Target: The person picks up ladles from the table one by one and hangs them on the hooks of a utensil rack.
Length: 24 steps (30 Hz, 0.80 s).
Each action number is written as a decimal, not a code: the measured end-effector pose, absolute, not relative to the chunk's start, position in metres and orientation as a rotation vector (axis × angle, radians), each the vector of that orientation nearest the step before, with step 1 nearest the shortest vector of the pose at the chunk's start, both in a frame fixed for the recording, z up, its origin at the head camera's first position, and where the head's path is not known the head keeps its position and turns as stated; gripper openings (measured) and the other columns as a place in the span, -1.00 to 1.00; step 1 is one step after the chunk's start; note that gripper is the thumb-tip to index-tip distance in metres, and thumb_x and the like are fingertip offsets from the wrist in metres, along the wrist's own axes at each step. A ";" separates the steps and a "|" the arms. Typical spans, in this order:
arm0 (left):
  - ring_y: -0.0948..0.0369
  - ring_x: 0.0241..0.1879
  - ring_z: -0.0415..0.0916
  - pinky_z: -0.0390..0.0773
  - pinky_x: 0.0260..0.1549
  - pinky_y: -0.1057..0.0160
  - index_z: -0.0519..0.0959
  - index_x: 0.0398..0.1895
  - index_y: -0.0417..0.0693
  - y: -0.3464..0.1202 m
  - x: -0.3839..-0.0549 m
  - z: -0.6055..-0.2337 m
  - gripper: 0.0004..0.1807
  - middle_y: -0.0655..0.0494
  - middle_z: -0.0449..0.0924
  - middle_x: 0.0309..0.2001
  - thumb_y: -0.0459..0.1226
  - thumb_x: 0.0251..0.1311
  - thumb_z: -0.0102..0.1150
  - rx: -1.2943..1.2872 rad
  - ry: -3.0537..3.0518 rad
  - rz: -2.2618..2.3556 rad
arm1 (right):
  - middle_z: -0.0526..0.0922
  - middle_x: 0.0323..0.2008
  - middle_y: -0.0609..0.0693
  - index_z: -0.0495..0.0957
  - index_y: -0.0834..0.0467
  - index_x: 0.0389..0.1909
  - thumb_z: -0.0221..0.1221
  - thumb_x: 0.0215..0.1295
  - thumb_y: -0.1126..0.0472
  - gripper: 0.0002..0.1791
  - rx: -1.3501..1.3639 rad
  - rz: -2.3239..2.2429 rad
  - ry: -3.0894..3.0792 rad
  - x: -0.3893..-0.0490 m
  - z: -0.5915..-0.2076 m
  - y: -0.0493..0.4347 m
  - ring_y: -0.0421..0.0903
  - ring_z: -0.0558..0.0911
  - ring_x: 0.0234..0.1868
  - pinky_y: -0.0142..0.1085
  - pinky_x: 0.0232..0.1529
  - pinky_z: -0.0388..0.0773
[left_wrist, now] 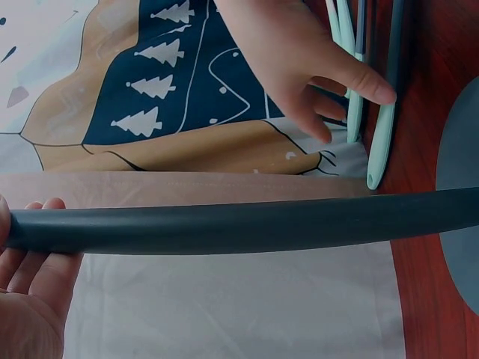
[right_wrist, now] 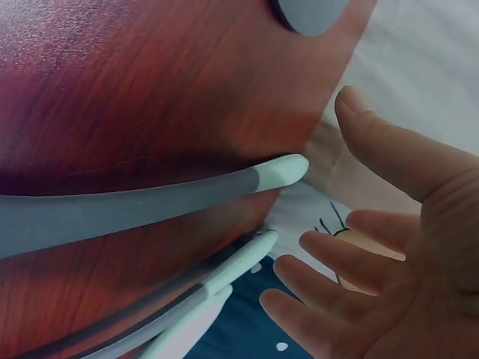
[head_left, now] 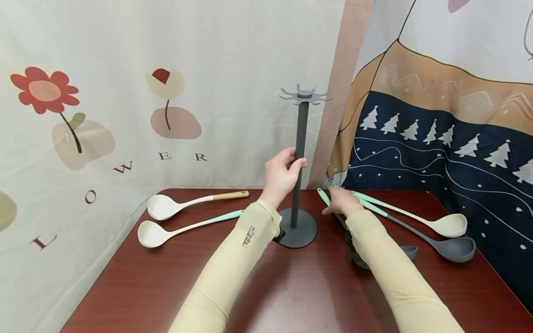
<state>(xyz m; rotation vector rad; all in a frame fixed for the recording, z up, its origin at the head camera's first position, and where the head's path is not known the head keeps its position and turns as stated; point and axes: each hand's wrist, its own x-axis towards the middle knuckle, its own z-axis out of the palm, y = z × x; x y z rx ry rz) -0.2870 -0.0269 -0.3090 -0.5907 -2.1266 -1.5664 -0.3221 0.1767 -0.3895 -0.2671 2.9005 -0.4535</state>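
backdrop: printed curtains [head_left: 250, 92] hang behind a reddish-brown table [head_left: 266, 296].
right hand [head_left: 343, 201]: fingers relaxed, thumb spread well apart, nothing held; it hovers over the near ladle's handle.
good grasp: probably best to pinch close to the mint tip from above, leaving the neighbouring handles undisturbed.
left hand [head_left: 284, 175]: thumb and fingers curled round the stand's pole; a steady hold should guard against tipping.
near ladle [right_wrist: 157, 203]: lies just right of the stand; grey shaft, mint tip, bowl partly hidden by the right sleeve [head_left: 391, 263].
stand [head_left: 297, 192]: upright mid-table, slate grey, round base, pronged crown with nothing hung.
other ladles: two pale ladles [head_left: 161, 207] left, one pale ladle [head_left: 449, 225] and one grey ladle [head_left: 457, 249] right.
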 end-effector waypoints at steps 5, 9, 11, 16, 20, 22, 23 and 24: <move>0.29 -0.30 0.67 0.60 -0.28 0.28 0.64 -0.10 -0.13 -0.026 -0.287 -0.310 -0.86 0.12 0.74 -0.30 -0.32 0.31 0.25 -0.598 -2.119 -1.562 | 0.43 0.23 0.39 0.28 0.42 0.34 0.41 0.14 0.07 -0.14 -0.254 -0.433 2.890 -0.321 -0.394 0.180 0.29 0.47 0.18 0.11 0.11 0.45; 0.26 -0.28 0.68 0.60 -0.27 0.28 0.64 -0.08 -0.13 -0.026 -0.285 -0.309 -0.84 0.11 0.74 -0.28 -0.30 0.32 0.24 -0.597 -2.128 -1.562 | 0.44 0.23 0.39 0.29 0.44 0.33 0.40 0.15 0.09 -0.16 -0.231 -0.425 2.877 -0.320 -0.395 0.181 0.27 0.50 0.15 0.09 0.07 0.48; 0.24 -0.27 0.68 0.60 -0.27 0.28 0.64 -0.07 -0.13 -0.026 -0.285 -0.309 -0.83 0.10 0.74 -0.27 -0.30 0.32 0.24 -0.597 -2.132 -1.565 | 0.46 0.20 0.38 0.31 0.44 0.31 0.40 0.15 0.09 -0.18 -0.216 -0.418 2.870 -0.320 -0.396 0.182 0.25 0.52 0.11 0.07 0.04 0.50; 0.23 -0.26 0.69 0.60 -0.27 0.28 0.64 -0.06 -0.13 -0.027 -0.285 -0.308 -0.82 0.09 0.74 -0.26 -0.29 0.33 0.24 -0.599 -2.135 -1.567 | 0.59 -0.08 0.25 0.46 0.40 0.12 0.41 0.14 0.11 -0.37 -0.200 -0.386 2.855 -0.321 -0.398 0.183 0.13 0.57 -0.14 0.00 -0.12 0.54; 0.28 -0.28 0.68 0.59 -0.28 0.28 0.64 -0.08 -0.13 -0.027 -0.286 -0.309 -0.83 0.10 0.74 -0.27 -0.30 0.32 0.24 -0.598 -2.125 -1.567 | 0.58 -0.22 0.17 0.51 0.36 -0.02 0.39 0.15 0.15 -0.52 -0.194 -0.380 2.833 -0.320 -0.399 0.183 0.09 0.54 -0.23 -0.02 -0.18 0.52; 0.31 -0.29 0.67 0.59 -0.28 0.29 0.64 -0.08 -0.13 -0.027 -0.286 -0.309 -0.83 0.11 0.74 -0.28 -0.30 0.32 0.25 -0.599 -2.121 -1.565 | 0.57 -0.24 0.16 0.52 0.35 -0.05 0.37 0.16 0.16 -0.56 -0.195 -0.370 2.823 -0.320 -0.400 0.183 0.08 0.53 -0.24 -0.03 -0.20 0.52; 0.32 -0.29 0.67 0.59 -0.28 0.29 0.64 -0.08 -0.13 -0.027 -0.287 -0.309 -0.84 0.11 0.74 -0.28 -0.30 0.32 0.25 -0.599 -2.120 -1.565 | 0.57 -0.25 0.16 0.52 0.34 -0.08 0.37 0.16 0.17 -0.59 -0.195 -0.365 2.818 -0.320 -0.400 0.183 0.08 0.53 -0.25 -0.04 -0.21 0.51; 0.32 -0.29 0.67 0.59 -0.28 0.29 0.64 -0.08 -0.13 -0.027 -0.286 -0.309 -0.83 0.12 0.74 -0.28 -0.30 0.32 0.25 -0.600 -2.120 -1.565 | 0.56 -0.27 0.15 0.53 0.34 -0.11 0.36 0.17 0.17 -0.61 -0.198 -0.360 2.815 -0.319 -0.399 0.183 0.07 0.52 -0.26 -0.05 -0.22 0.51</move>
